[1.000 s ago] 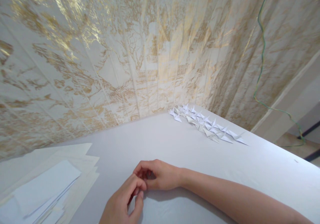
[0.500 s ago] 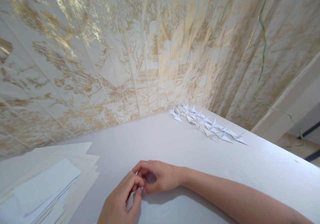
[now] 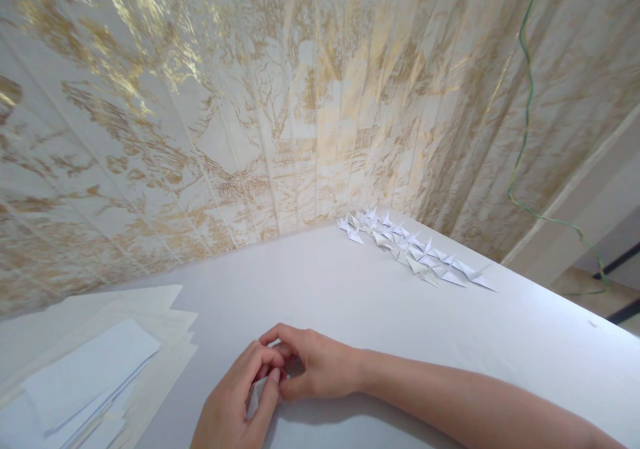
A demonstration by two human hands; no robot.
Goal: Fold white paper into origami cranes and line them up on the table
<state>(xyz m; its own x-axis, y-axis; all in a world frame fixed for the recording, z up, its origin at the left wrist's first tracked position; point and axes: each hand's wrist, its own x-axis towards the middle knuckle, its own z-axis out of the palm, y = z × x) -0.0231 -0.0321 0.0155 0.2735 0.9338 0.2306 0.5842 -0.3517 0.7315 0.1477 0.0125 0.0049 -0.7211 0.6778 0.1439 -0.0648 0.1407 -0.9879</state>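
Near the front of the white table, my left hand (image 3: 245,389) and my right hand (image 3: 317,363) meet with their fingertips together. A small piece of folded white paper (image 3: 257,393) shows between the thumb and fingers of my left hand. Most of it is hidden behind the fingers, so its shape cannot be made out. My right thumb and fingers pinch at the same spot, curled round from the right, with the forearm resting across the table.
Several white folded paper cranes (image 3: 413,245) stand in rows at the table's back right edge. Stacked white paper sheets (image 3: 95,375) lie on larger cream sheets (image 3: 170,342) at the left. A gold-patterned wall covering (image 3: 240,102) rises behind the table; a green cord (image 3: 525,129) hangs at right.
Both hands have shifted slightly left and down, still pinched together. A bit more of the white paper shows inside my left hand. The cranes and the sheets have stayed put.
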